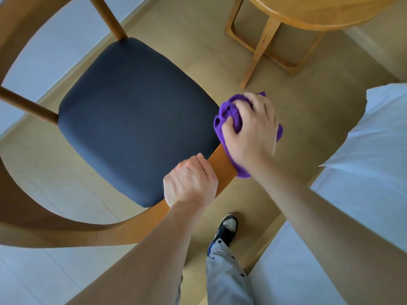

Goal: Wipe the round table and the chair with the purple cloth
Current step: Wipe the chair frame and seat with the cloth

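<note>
The wooden chair (136,119) with a dark padded seat fills the left and middle of the view, seen from above. Its curved wooden backrest rail (221,164) runs under both hands. My left hand (190,183) grips that rail with curled fingers. My right hand (251,130) holds the bunched purple cloth (229,113) and presses it onto the end of the rail, just beyond the left hand. The round wooden table (330,12) stands at the top right, only its edge and legs showing.
A bed with white bedding (374,150) lies along the right side, close to my right arm. My leg in grey trousers and a dark shoe (226,230) stand on the light floor below the chair rail. The table's leg frame (262,47) stands near the chair.
</note>
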{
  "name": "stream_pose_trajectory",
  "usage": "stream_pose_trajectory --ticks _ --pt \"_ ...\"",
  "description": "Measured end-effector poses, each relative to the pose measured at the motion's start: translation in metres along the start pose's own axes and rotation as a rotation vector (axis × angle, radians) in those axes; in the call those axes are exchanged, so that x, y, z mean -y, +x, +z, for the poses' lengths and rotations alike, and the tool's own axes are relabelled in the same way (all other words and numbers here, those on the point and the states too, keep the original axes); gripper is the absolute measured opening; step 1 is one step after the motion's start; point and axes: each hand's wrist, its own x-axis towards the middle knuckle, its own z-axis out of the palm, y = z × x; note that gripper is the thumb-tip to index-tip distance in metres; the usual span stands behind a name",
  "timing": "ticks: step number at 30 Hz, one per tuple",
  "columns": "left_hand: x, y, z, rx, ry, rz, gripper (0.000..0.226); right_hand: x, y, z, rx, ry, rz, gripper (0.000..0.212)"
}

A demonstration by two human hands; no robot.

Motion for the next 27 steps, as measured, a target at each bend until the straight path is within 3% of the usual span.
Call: stream_pose_trajectory --ticks 4,6,8,10,12,14,15,18,22,24,27 --pt "0.0 0.0 -0.002 0.026 0.033 -0.003 0.051 -0.03 -0.051 -0.002 0.099 0.128 -0.252 0.051" --pt "0.0 0.001 -0.002 0.038 0.053 0.001 0.05 -0.055 -0.04 -0.009 0.167 0.096 -0.447 0.055" --pt "0.0 0.001 -0.002 0.044 0.059 -0.001 0.048 -0.065 -0.008 -0.015 0.24 0.06 -0.521 0.056" --pt "0.0 0.001 -0.003 0.053 0.046 -0.001 0.049 -0.05 0.029 -0.018 0.277 0.135 -0.371 0.045" --pt "0.001 0.001 -0.004 0.049 0.023 0.005 0.05 -0.028 0.055 -0.013 0.31 0.219 -0.069 0.031" --pt "0.001 0.0 -0.004 0.043 0.011 0.008 0.051 -0.012 0.06 -0.009 0.283 0.074 0.112 0.034" --pt "0.001 0.0 -0.004 0.042 0.01 0.009 0.051 -0.008 0.054 -0.01 0.227 -0.015 0.099 0.032" --pt "0.0 0.001 -0.005 0.062 0.029 0.001 0.049 0.0 0.009 -0.011 0.175 -0.165 -0.162 0.032" --pt "-0.001 0.002 -0.007 0.1 0.045 -0.002 0.041 -0.016 -0.044 -0.015 0.299 -0.111 -0.49 0.047" --pt "-0.002 0.002 -0.007 0.098 0.038 -0.004 0.042 -0.039 -0.03 -0.021 0.35 -0.102 -0.68 0.05" --pt "-0.003 0.001 -0.007 0.073 0.018 -0.013 0.048 -0.049 0.021 -0.023 0.368 -0.063 -0.701 0.035"
